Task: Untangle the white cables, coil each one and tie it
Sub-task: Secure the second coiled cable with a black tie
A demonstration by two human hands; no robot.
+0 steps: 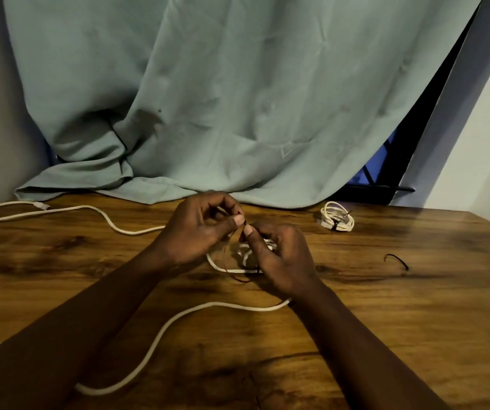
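Both hands meet over the middle of the counter, thumbs almost touching. The left hand has its fingers curled in, and its thumb and forefinger pinch one end of a thin dark tie. The right hand is curled the same way and pinches the tie just beside the left thumb. From the pinch the tie hangs down in a slim loop under the left hand's fingers and sweeps round below the right hand's knuckles.

Directly beneath the two hands lies a small bunch of white loops, partly hidden by the right hand's fingers; I cannot tell whether the tie goes round them. A loose cable comes out from under the right wrist and snakes back between the forearms. More white cable runs out to the left of the left hand, ending in a plug near the curtain.

Beyond the right hand and off to its right sits a finished coil, bound with a dark band. A spare tie lies well to the right of the right hand
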